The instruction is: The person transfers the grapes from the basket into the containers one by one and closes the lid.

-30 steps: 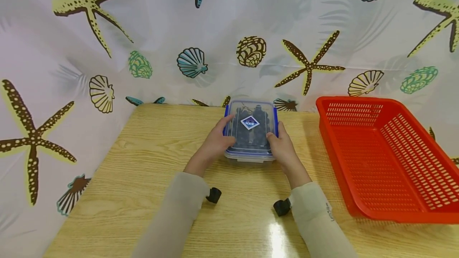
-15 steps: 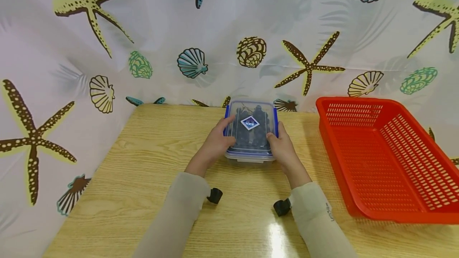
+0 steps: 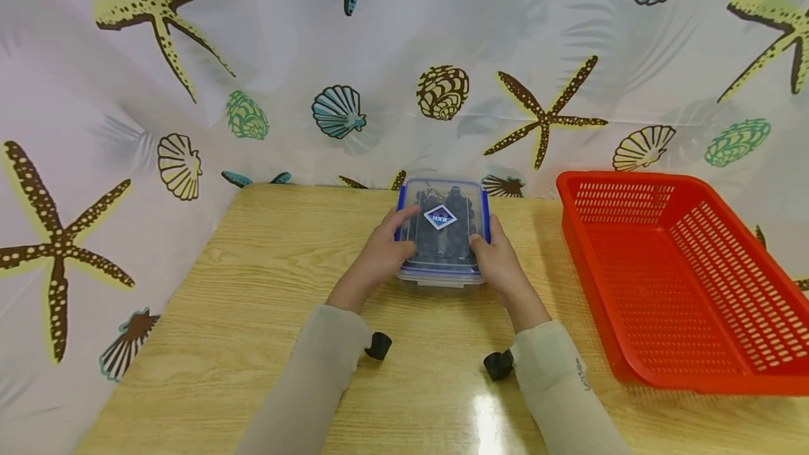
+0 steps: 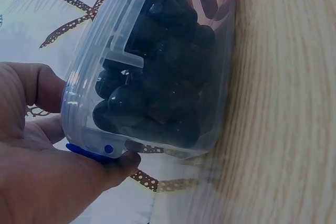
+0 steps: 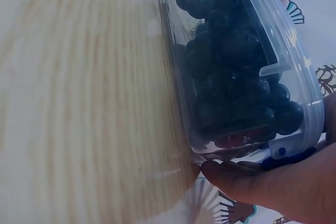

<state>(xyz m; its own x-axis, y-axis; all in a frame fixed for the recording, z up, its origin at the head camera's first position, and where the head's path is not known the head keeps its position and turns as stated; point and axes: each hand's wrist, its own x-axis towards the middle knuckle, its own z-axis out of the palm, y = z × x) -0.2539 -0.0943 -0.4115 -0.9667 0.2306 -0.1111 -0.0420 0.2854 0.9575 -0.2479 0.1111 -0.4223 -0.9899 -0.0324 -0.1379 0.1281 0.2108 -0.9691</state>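
Observation:
A clear plastic food container (image 3: pixel 442 253) with a blue-rimmed lid and blue side clips sits on the table near its back edge. Dark grapes (image 4: pixel 157 77) fill much of it, seen through the wall. My left hand (image 3: pixel 383 250) grips its left side, with the thumb and another fingertip over the lid. On the opposite side, my right hand (image 3: pixel 502 258) holds the container with its thumb on the lid's edge. In the right wrist view, the fingers (image 5: pixel 252 182) reach low along the side, beside a blue clip. A diamond-shaped label (image 3: pixel 440 216) marks the lid.
A red plastic basket (image 3: pixel 622 300) with slotted walls stands to the right of the container. The wood-grain table (image 3: pixel 265 286) extends left and in front. Behind it hangs a white cloth (image 3: pixel 392 41) printed with starfish and shells.
A fingertip of my left hand has shifted slightly over the lid toward the label. The right hand, the container and the basket show no clear movement.

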